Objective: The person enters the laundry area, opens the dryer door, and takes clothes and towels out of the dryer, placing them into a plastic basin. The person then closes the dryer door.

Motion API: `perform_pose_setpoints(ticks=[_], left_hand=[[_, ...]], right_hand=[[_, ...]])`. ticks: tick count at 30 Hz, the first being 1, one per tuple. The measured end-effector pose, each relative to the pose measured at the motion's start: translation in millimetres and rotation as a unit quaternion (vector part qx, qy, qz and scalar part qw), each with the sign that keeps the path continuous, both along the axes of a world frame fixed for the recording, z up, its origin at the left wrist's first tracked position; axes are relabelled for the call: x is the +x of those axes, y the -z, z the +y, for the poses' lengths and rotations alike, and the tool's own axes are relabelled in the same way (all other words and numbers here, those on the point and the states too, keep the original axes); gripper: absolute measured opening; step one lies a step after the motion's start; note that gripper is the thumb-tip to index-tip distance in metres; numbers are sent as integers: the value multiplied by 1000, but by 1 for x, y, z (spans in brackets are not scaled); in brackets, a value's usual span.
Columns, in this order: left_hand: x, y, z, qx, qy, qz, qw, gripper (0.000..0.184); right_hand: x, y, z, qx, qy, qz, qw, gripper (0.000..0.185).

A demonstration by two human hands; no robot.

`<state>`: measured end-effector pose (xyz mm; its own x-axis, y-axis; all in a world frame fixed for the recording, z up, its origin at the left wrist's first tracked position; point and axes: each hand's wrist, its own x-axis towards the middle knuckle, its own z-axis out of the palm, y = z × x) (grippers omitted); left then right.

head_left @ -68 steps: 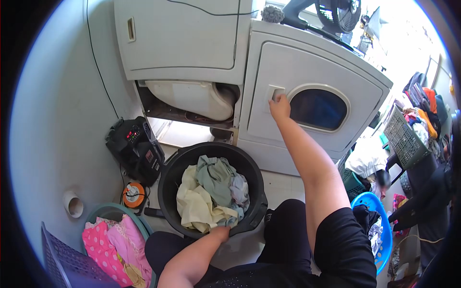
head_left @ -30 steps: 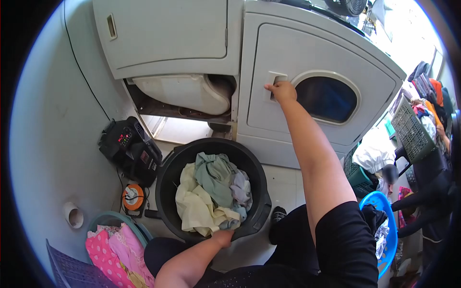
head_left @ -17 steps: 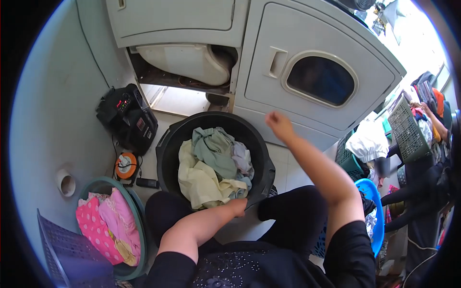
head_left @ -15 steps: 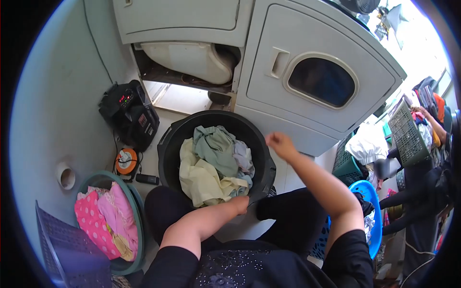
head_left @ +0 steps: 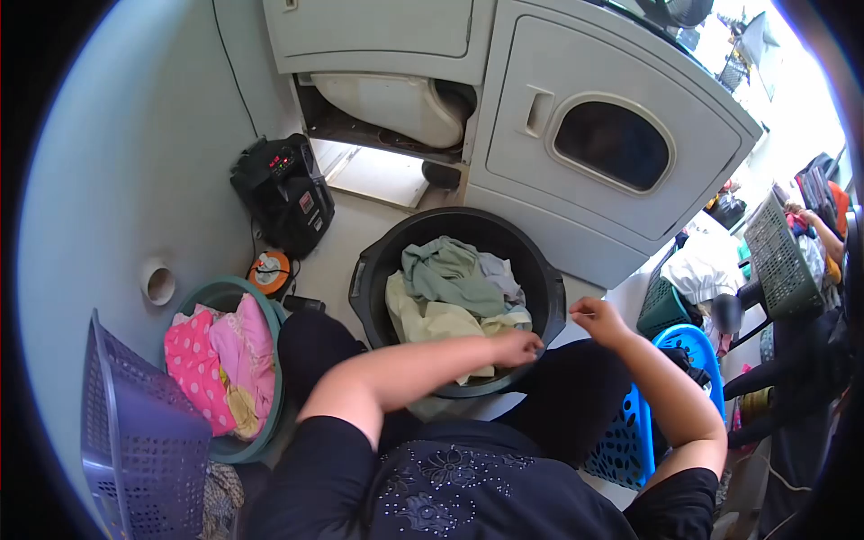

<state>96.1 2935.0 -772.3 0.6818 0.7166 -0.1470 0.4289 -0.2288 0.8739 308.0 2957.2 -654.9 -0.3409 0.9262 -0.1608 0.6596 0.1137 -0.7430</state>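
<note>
A black tub [head_left: 364, 306] stands between my knees with laundry heaped in it. A sage-green cloth [head_left: 454, 279] lies on top, pale yellow cloth [head_left: 432, 322] is nearest me, and a pale lilac cloth [head_left: 502, 274] sits at the right. My left hand [head_left: 517, 347] reaches across the near right rim, its fingers curled; whatever they hold, if anything, cannot be made out. Just outside the tub's right side, my right hand [head_left: 598, 320] is raised with thumb and fingers pinched together. Anything in that pinch is too small to name.
White machine [head_left: 621, 135] with a dark window stands ahead. Black speaker [head_left: 286, 193] and orange cord reel [head_left: 269, 271] are left. A green basin [head_left: 279, 360] of pink clothes and a purple basket [head_left: 153, 441] flank me; a blue basket [head_left: 643, 432] is right. Another person's arm [head_left: 823, 236] reaches at far right.
My left hand has moved right and up along the tub's near rim. My right hand has dropped lower and outward. The view has shifted, so the surroundings sit further right.
</note>
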Motion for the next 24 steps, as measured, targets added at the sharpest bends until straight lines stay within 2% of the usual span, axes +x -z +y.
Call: perform_pose_setpoints(ticks=[1,2,4,6,7,8,9,10,11,12,14,16,19,21,24], left_hand=[[-28,-17,-5,91,32,9,995,30],[-58,-33,-12,100,31,51,993,30],[-123,-65,-29,144,4,141,980,32],[-188,-87,-46,149,-54,294,943,35],[-222,-94,-52,197,-52,279,938,37],[-251,-101,-63,217,-69,283,932,37],[-274,-105,-67,239,-45,334,911,37],[-288,-104,-74,256,-77,287,920,37],[-296,-104,-81,273,-108,240,925,37],[-299,-113,-86,242,-121,249,930,39],[-304,-108,-90,287,-106,270,913,41],[-295,-118,-87,297,-68,326,895,41],[-294,-105,-78,243,-73,340,905,41],[-298,-106,-74,283,-40,363,887,41],[-317,-93,-37,279,2,325,903,44]], right_hand=[[7,-14,-9,-5,4,-40,999,13],[15,-21,-18,-7,0,-39,999,13],[32,-26,-37,25,-22,-150,988,22],[47,-24,-55,-19,-37,-159,986,43],[51,-22,-62,-19,-28,-161,986,43],[53,-20,-71,-12,-25,-176,984,55],[55,-20,-77,-6,-22,-194,981,67],[55,-31,-77,-37,-58,-208,976,76],[53,-42,-76,-68,-94,-219,969,85],[53,-45,-77,-71,-86,-225,968,85],[52,-48,-74,-109,-165,-347,917,100],[48,-51,-62,-145,-178,-365,902,110],[37,-50,-36,-207,-194,-392,875,108],[26,-56,-20,-257,-192,-414,852,108],[22,-50,5,-304,-217,-410,832,108]])
